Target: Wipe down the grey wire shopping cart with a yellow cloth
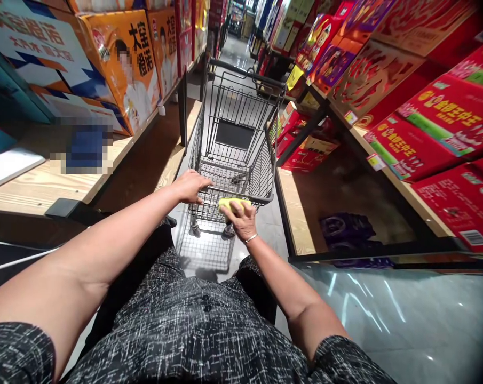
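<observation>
A black wire shopping cart (241, 194) stands in the aisle in front of me, its basket holding nothing I can see. My left hand (192, 186) is closed over the left corner of the near rim. A folded yellow cloth (226, 204), perhaps a sponge, is in my right hand (243, 217), whose fingers press it against the near rim on the right. A thin bracelet circles my right wrist. The cart's handle (245, 72) is at the far end, beyond a dark panel (229, 136).
Wooden shelves flank the aisle closely. Orange drink cartons (119, 69) sit on the left shelf, with a blurred blue object (87, 146) nearby. Red gift boxes (437, 122) are stacked on the right shelf, purple packages (347, 229) below. The tiled floor (385, 309) is shiny.
</observation>
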`<state>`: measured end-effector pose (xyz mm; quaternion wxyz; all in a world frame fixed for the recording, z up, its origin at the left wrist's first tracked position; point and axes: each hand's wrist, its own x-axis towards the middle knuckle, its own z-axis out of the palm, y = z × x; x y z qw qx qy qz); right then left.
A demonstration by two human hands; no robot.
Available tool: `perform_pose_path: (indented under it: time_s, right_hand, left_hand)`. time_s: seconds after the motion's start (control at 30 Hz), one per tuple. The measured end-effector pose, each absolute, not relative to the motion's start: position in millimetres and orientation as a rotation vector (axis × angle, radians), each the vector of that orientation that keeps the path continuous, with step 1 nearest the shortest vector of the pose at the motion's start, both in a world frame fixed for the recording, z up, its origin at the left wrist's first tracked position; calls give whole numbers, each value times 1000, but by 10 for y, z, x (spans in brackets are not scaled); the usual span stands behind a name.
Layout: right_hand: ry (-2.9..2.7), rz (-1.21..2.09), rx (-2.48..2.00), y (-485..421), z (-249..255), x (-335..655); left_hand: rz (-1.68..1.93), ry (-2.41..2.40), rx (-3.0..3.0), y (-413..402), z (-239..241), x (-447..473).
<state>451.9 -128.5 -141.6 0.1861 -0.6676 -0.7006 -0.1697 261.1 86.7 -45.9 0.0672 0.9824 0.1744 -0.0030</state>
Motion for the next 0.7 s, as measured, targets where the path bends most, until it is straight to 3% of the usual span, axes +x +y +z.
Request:
perform_pose_path:
  time_s: [0.2,0.53,0.7]
  right_hand:
    - [-1483,-711,-2020,-1318,-849,4845]
    - [-1875,-606,-1968,-692,-1024,4041]
    - [-2025,-754,-1807,-809,-1136,4302]
  left_hand:
    - [-57,637,2940,780,-418,2658]
    - [100,703,2885,623,-463,2676]
    - [95,705,2895,798,-463,2597]
